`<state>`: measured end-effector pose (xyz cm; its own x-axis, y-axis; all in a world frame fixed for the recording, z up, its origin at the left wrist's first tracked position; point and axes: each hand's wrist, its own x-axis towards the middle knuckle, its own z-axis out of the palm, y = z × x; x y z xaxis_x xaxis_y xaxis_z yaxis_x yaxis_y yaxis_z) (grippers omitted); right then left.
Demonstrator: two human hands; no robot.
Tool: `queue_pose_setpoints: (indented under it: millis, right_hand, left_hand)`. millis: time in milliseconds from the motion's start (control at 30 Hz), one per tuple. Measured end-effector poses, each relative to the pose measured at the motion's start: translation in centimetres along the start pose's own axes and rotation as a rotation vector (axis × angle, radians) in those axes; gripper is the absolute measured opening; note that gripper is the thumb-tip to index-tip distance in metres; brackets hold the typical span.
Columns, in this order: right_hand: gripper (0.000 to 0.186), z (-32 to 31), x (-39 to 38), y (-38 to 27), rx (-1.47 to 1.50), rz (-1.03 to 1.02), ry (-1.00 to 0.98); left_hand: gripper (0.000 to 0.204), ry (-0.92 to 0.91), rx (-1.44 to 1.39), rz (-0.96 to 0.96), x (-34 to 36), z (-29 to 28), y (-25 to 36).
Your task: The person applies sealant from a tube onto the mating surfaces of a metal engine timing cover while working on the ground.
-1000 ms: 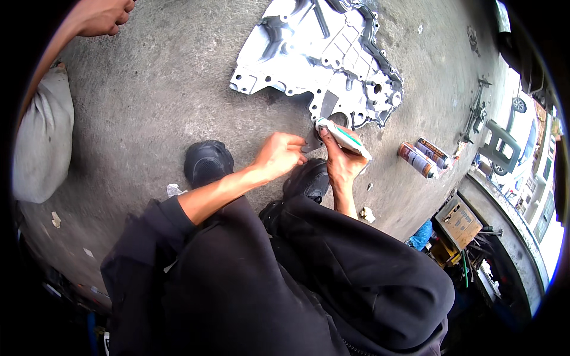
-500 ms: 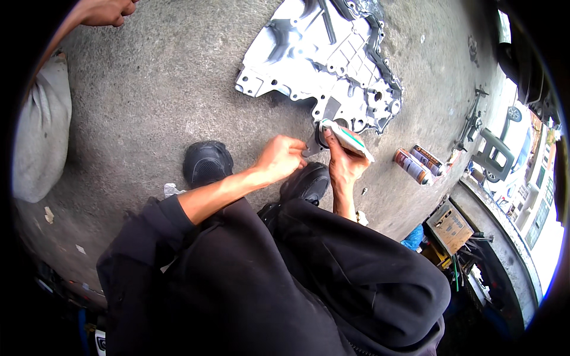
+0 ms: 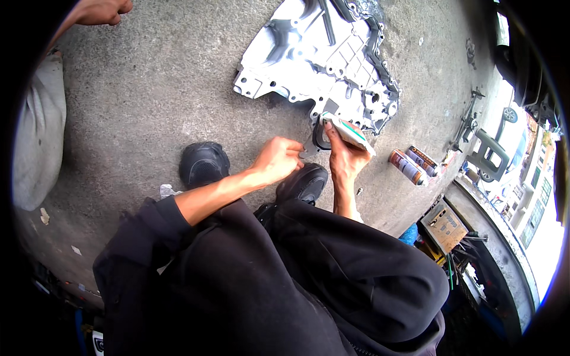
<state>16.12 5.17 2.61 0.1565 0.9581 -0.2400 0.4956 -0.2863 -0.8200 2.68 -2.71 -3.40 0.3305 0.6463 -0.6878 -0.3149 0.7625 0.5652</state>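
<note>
A silver cast-metal engine cover (image 3: pixel 350 80) lies on the concrete, its narrow end pointing toward my feet. My right hand (image 3: pixel 347 157) is closed around a white squeeze tube with a green stripe (image 3: pixel 351 134), thumb on top. The tube slants over the narrow end, where a black curved band (image 3: pixel 317 132) runs along the metal. The tube's tip is hard to make out against the cover. My left hand (image 3: pixel 278 159) pinches the near edge of that narrow end between thumb and fingers.
Two spray cans (image 3: pixel 408 166) lie on the floor to the right. My black shoes (image 3: pixel 203 165) are just below the cover. At the far left are another person's hand (image 3: pixel 102 10) and grey trouser leg (image 3: pixel 43 130). A cardboard box (image 3: pixel 444 228) sits among tools at lower right.
The tube in my right hand has moved slightly farther from me along the narrow end, and more of the black band shows. My left hand keeps its pinch. The view has shifted slightly.
</note>
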Motion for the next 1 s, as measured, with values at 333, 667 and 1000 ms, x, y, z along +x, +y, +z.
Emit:
queue_pose_setpoints:
  millis: [333,667,1000]
  right_hand:
    - [0.025,0.3,1.3,-0.1,-0.008,-0.054,-0.008]
    - [0.024,0.4,2.5,-0.3,-0.031,-0.093,-0.021]
    - [0.024,0.6,3.5,-0.6,-0.018,-0.112,-0.054]
  left_hand:
    - [0.050,-0.002,-0.006,-0.016,0.1,-0.1,-0.2]
    - [0.050,-0.008,0.010,-0.025,0.0,0.0,0.5]
    - [0.048,-0.004,0.007,-0.017,0.1,-0.2,0.0]
